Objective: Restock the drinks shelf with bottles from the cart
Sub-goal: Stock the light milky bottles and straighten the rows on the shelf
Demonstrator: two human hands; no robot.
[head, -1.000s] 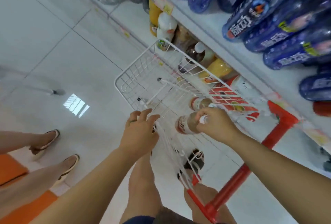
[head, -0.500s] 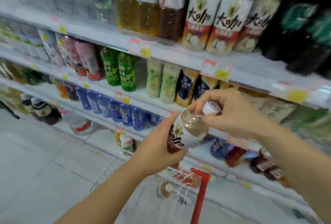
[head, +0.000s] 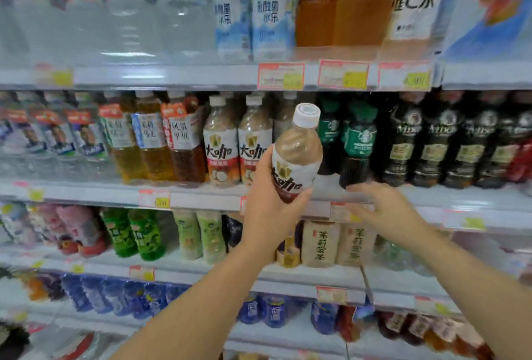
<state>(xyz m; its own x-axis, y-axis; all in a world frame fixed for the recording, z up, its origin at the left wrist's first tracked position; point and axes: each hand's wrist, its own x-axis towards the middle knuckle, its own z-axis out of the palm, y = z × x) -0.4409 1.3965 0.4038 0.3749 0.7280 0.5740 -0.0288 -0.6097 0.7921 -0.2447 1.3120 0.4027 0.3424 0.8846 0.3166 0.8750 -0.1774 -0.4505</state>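
My left hand grips the lower half of a milky-brown drink bottle with a white cap and a white-and-red label. The bottle is tilted slightly right, raised in front of the drinks shelf. Two matching bottles stand on that shelf just left of it, with a third partly hidden behind the held bottle. My right hand hovers with fingers spread, blurred, just right of the bottle and holds nothing. The cart is out of view.
Green-labelled dark bottles and black bottles stand right of the gap. Yellow and brown tea bottles fill the left. Shelves above and below are packed with drinks. Price tags line the edges.
The view rose from the cart to the shelves. My right hand let go of the bottle's cap and moved right. My left hand now carries the bottle alone, higher, at the matching row.
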